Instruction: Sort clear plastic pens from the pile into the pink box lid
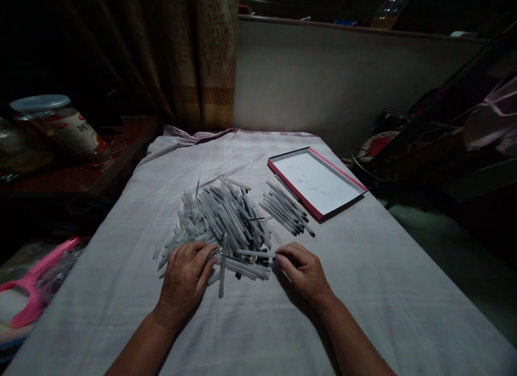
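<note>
A large heap of clear, translucent pens and pen barrels (226,211) lies on the cloth in front of me, some with dark caps. My right hand (302,271) pinches the end of one pen (258,253) at the heap's near right side. The pen lies level, its other end pointing left. My left hand (186,276) rests against the near left of the heap, thumb and fingers drawn together; what they hold, if anything, is hidden. Between the hands, a single barrel (222,273) points toward me. A smaller group of dark-ended pens (286,206) lies apart, aligned, to the right.
A shallow red-edged box lid (319,185) with a white inside sits beyond the small group. Pale checked cloth (258,333) covers the table. At left stand a lidded jar (64,128) on a dark red surface and a pink plastic item (36,282). A curtain (214,58) hangs behind.
</note>
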A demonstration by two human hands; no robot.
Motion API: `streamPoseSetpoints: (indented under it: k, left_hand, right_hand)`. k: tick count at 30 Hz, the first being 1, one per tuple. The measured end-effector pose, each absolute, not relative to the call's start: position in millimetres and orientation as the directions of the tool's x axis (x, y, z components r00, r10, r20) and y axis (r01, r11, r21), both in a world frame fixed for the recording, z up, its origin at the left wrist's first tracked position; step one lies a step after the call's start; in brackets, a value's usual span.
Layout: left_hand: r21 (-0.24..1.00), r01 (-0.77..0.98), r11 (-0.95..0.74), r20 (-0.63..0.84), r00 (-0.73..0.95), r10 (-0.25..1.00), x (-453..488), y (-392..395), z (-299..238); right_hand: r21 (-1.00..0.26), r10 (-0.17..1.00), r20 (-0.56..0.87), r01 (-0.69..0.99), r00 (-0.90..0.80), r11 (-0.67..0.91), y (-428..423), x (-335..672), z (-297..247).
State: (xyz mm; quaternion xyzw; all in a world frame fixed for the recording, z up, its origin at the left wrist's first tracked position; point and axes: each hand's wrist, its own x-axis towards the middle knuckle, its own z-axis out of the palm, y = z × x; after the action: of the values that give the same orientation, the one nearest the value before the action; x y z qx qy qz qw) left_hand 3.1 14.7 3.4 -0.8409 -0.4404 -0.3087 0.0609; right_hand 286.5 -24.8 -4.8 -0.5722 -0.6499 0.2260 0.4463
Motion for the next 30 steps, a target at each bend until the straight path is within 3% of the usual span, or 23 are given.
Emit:
streamPoseSetpoints:
  k: [5, 9, 12, 16, 19, 25, 30]
  left_hand:
    - [0.151, 0.783, -0.603, 0.597, 0.415, 0.687, 1, 12, -2]
    - [0.170, 0.774, -0.610, 0.609, 0.404, 0.682, 0, 12, -2]
    - [0.178, 0.764, -0.620, 0.606, 0.411, 0.681, 0, 12, -2]
    - [0.208, 0.758, -0.619, 0.598, 0.402, 0.693, -1, 12, -3]
    - [0.220, 0.757, -0.615, 0.609, 0.386, 0.693, -2, 12, -4]
    - [0.207, 0.751, -0.627, 0.615, 0.399, 0.681, -2, 14, -5]
    - [0.215, 0.756, -0.619, 0.607, 0.393, 0.691, -4, 14, -7]
  right_hand:
    - [-0.631, 0.914, 0.399, 0.703, -0.067, 0.327, -24, 284, -6]
    - [-0.621, 0.918, 0.396, 0.730, -0.020, 0.284, -16, 293, -2]
    - [-0.558, 0.920, 0.381, 0.816, 0.092, 0.150, -4, 306, 3]
    - [-0.329, 0.951, 0.237, 0.937, 0.199, -0.114, 6, 316, 8]
    - [-0.216, 0.962, 0.138, 0.955, 0.237, -0.204, 7, 316, 8]
    - [-0.197, 0.955, 0.070, 0.943, 0.287, -0.269, 6, 314, 7]
    - [-0.275, 0.971, 0.108, 0.945, 0.215, -0.179, 2, 317, 2]
